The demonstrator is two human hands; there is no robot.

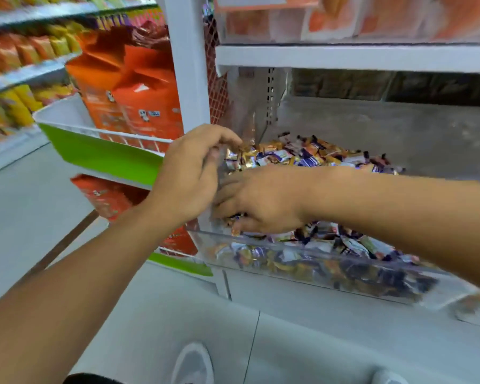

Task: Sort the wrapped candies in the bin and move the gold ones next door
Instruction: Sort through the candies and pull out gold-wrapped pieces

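In the bin (302, 241) — left hand (190, 173) grip pinches gold candy (240, 151); right hand (263, 202) grip unclear.

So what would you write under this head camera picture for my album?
Left hand pinches a gold candy; right hand digs in the clear bin.

Both forearms bare; no sleeves, no gloves.

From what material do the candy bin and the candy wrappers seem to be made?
The bin looks like clear, glossy hard plastic, perhaps acrylic: the candies show through its front wall, and its top rim catches light. The candy wrappers look like thin, shiny foil or plastic film: they crinkle and glint, in gold, purple and white. The frame is too blurred to say which.
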